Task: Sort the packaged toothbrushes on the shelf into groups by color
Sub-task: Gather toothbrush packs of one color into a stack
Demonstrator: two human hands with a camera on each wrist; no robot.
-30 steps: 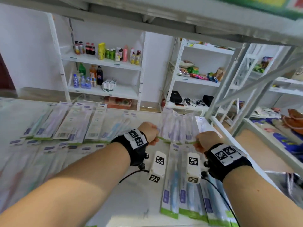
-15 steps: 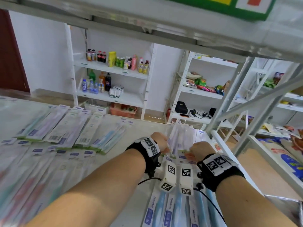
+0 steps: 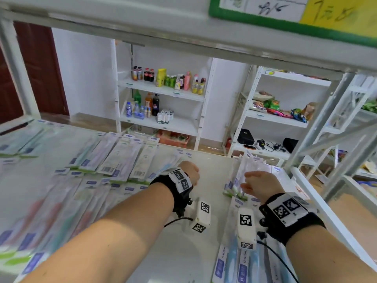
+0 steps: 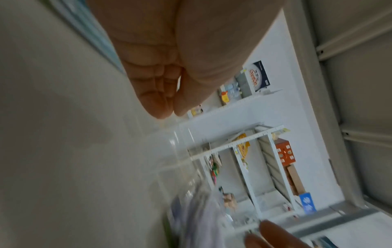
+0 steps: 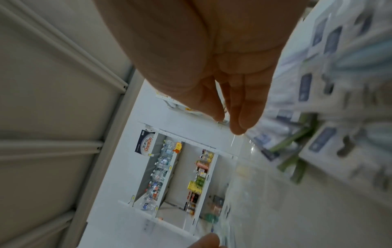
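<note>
Packaged toothbrushes lie in rows on the white shelf (image 3: pixel 210 166). A loose pile of purple-toned packs (image 3: pixel 247 170) lies at the back right. My right hand (image 3: pixel 258 183) hovers just in front of that pile with relaxed, nearly straight fingers (image 5: pixel 244 107) and holds nothing. My left hand (image 3: pixel 188 172) is over bare shelf to the pile's left; its fingers (image 4: pixel 159 100) are loosely curled against the thumb and hold nothing. The pile shows blurred at the bottom of the left wrist view (image 4: pixel 197 209). Blue packs (image 3: pixel 234 262) lie under my right wrist.
A back row of packs (image 3: pixel 122 158) and a blurred front row with reddish and green brushes (image 3: pixel 51 211) fill the left side. The upper shelf board (image 3: pixel 183 27) hangs low overhead. A grey upright post (image 3: pixel 318 127) stands at the right edge. Stocked shelves stand behind.
Both hands gripped the purple packs earlier; now both have let go. The left hand has drawn away to the left, and the pile rests on the shelf.
</note>
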